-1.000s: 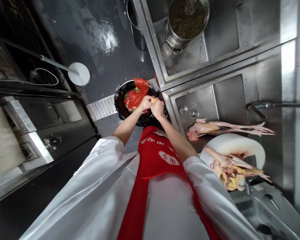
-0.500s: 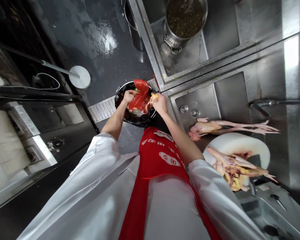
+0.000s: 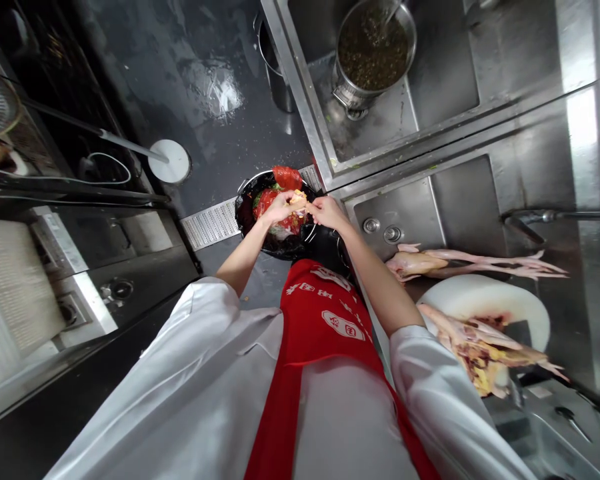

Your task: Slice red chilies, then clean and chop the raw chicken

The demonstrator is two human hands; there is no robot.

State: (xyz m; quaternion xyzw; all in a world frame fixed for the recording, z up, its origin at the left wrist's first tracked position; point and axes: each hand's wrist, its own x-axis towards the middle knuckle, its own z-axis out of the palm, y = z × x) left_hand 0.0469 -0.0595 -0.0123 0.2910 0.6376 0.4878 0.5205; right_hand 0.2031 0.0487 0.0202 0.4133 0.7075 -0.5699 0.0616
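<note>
One yellow poultry scrap (image 3: 297, 195), judged light, soft and slippery; left hand (image 3: 279, 209) pinches it, right hand (image 3: 329, 212) grip cannot be told; best held at its thickest part

A bright red cloth apron (image 3: 313, 343) carries white printed characters, Chinese in form, running in an uneven row across its upper part. Nearer the camera than this row sits a white, rounded label with a wavy outline (image 3: 343, 325), bearing red characters of the same kind. A second white printed patch (image 3: 332, 276) lies farther from the camera, strongly foreshortened. All the lettering is too small and slanted to be read with certainty.
</note>
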